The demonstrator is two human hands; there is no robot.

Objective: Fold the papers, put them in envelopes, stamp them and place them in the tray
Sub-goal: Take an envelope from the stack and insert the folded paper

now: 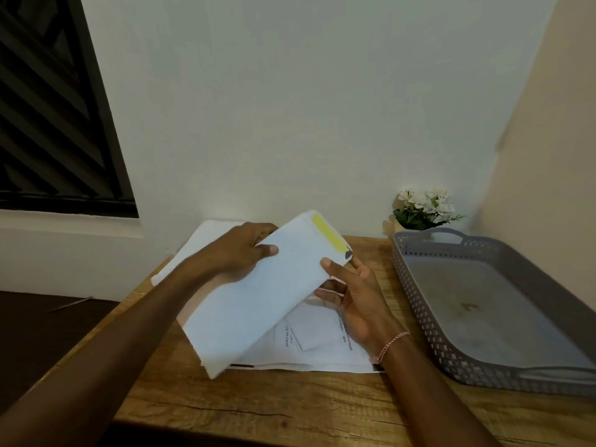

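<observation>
Envelope [258, 301], white, held off the table [258, 411] in both grips. It sits tilted: the end with the yellow strip [327, 235] is up and away from me toward the wall, and the other end is low and close to me. There is a small dark mark at the corner just past the strip.

Left grip [238, 250]: clamped on the upper long edge, thumb flat on the face toward me, fingers curled behind.

Right grip [351, 301]: clamped on the lower edge near the yellow end, thumb tip on the face, fingers spread behind. A red-and-white thread bracelet [392, 345] is on that wrist.

Printed papers [322, 350] lie flat on the table under the envelope and right grip; the text is too blurred to read. A stack of white sheets [196, 246] lies farther back, behind the left grip.

Grey perforated tray [419, 304] stands on the table to the right, apart from the envelope. White flowers [424, 204] stand behind its far corner, against the wall.
</observation>
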